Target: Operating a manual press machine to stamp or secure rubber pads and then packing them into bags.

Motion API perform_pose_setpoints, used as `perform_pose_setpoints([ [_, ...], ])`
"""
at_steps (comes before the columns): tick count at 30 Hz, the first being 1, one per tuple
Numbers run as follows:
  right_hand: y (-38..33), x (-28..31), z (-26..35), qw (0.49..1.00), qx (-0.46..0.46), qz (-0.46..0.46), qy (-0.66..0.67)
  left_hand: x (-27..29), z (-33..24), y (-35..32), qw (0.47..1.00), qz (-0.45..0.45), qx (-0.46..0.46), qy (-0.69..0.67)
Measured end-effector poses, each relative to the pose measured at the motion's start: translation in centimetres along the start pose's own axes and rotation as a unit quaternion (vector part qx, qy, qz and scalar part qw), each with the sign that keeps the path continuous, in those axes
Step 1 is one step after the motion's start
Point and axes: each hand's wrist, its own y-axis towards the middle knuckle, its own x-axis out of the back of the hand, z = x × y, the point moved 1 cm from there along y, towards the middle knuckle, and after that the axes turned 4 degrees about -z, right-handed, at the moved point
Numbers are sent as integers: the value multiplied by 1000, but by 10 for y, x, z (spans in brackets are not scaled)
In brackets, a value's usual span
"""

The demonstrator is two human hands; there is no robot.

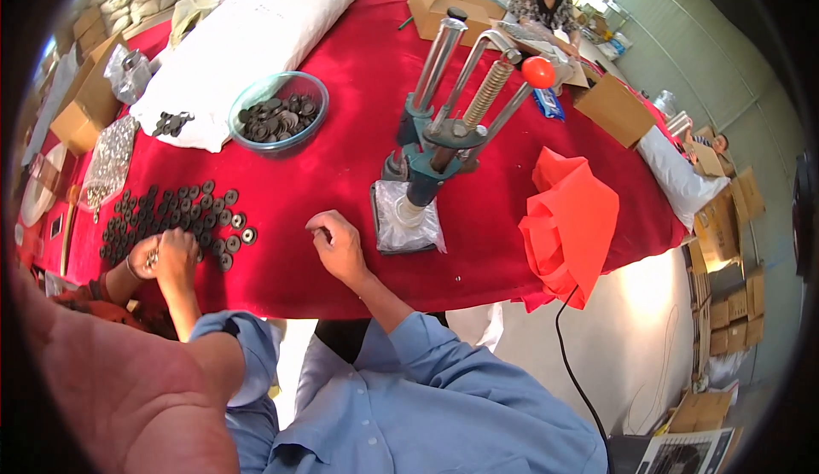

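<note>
Bare red surface (341, 244) lies between the dark discs (175, 214) and the hand press (435, 141); the glass bowl (279, 111) stands behind.

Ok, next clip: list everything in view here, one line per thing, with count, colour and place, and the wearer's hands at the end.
table: one, red cloth cover, fills the middle
hand press: one, teal base, steel posts, orange-red knob, centre of table
clear bag: one, under the press foot
dark discs: many, blackish, laid in rows at left
glass bowl: one, clear bluish, holding more discs, behind the rows
white sack: one, top left, a few discs on it
red fabric: one folded pile, right table edge
cardboard boxes: several, brown, around the table
seated person: one, far end
left hand: at the near edge of the disc rows
right hand: fingers curled, on the cloth before the press
</note>
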Motion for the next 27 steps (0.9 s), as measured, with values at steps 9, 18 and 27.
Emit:
perform_pose_setpoints([
  [9, 3, 8, 7, 1000, -3, 8, 10, -33, -7, -6, 988, 134, 29, -68],
  [18, 0, 9, 12, 1000, -13, 16, 10, -90, 45, -9, 952, 261, 54, -153],
  [27, 2, 21, -3, 1000, -21, -4, -10, -107, 73, -28, 908, 315, 121, -249],
])
